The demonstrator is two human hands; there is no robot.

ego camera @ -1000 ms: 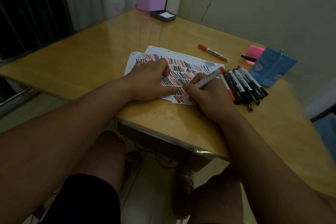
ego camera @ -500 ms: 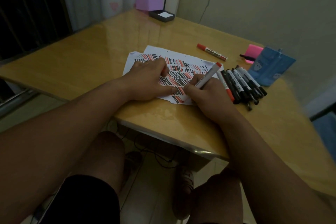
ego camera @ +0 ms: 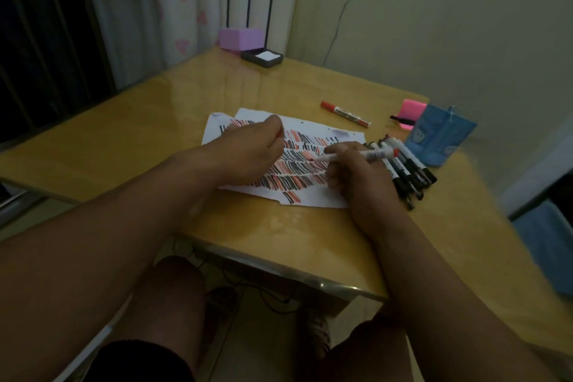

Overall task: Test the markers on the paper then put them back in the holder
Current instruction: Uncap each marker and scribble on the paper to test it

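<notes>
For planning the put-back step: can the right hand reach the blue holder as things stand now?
Probably yes. The blue holder stands just beyond the pile of markers beside the right hand; only those low markers lie between.

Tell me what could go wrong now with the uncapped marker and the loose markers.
The white marker with a red end in the right hand is uncapped. Its tip is close to the left hand, which seems to pinch a small red cap, so ink could stain the skin. The loose pile of black-capped markers lies right beside the right hand; a nudge could roll them across the yellow wooden table.
</notes>
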